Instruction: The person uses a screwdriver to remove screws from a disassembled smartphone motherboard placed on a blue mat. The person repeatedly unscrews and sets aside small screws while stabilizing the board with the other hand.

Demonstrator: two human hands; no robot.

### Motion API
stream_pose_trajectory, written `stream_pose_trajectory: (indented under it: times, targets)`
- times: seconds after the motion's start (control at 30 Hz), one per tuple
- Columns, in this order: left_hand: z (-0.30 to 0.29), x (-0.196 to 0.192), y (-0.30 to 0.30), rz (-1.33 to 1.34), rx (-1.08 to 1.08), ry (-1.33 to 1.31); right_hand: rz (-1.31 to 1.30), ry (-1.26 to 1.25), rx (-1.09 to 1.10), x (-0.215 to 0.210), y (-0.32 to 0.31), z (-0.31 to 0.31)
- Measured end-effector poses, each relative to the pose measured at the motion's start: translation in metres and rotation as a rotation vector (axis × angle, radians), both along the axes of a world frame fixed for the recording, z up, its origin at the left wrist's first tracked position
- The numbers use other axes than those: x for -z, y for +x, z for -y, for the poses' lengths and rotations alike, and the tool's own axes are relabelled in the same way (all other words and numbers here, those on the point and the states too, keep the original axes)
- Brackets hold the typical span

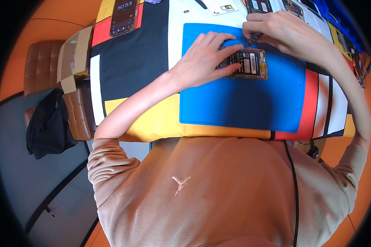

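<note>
Opened phone under two hands on the blue mat.

Left hand (pixel 204 57) lies flat, open, on the phone (pixel 247 62) near the tabletop's far edge; right hand (pixel 282 31) pinches a tool (pixel 253 39), tip at the phone's top edge.

Landmark: the blue work mat (pixel 243 103) in front of you.

- Opened phone (pixel 248 63), back cover off, lying on the mat's upper middle.
- Your left hand (pixel 204 57), flat on the phone's left part, fingers spread over it.
- Your right hand (pixel 282 31), above the phone's top edge, pinching a thin dark tool (pixel 253 39) whose tip meets the phone.
- Second phone (pixel 123 16), screen lit, up-left of the mat on the colour-block tablecloth (pixel 132 61).
- Cardboard box (pixel 74 55), further left, at the table edge.
</note>
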State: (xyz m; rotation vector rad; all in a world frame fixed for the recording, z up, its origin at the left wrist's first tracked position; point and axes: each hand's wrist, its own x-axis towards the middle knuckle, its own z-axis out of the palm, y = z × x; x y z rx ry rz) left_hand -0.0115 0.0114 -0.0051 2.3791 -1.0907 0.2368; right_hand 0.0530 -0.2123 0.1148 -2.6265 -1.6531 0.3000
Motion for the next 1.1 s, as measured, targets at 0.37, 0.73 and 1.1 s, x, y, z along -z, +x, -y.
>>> stream_pose_trajectory:
  times: [0.37, 0.73, 1.1]
  targets:
    - [0.000, 0.001, 0.000, -0.005, -0.005, -0.010, 0.166, 0.078, 0.025, -0.001, -0.010, -0.007]
    - [0.001, 0.001, 0.000, -0.019, -0.008, -0.015, 0.142, -0.008, 0.036, 0.002, -0.008, -0.008]
    - [0.002, -0.004, -0.001, -0.022, -0.016, 0.017, 0.170, 0.017, 0.051, 0.004, -0.005, -0.001]
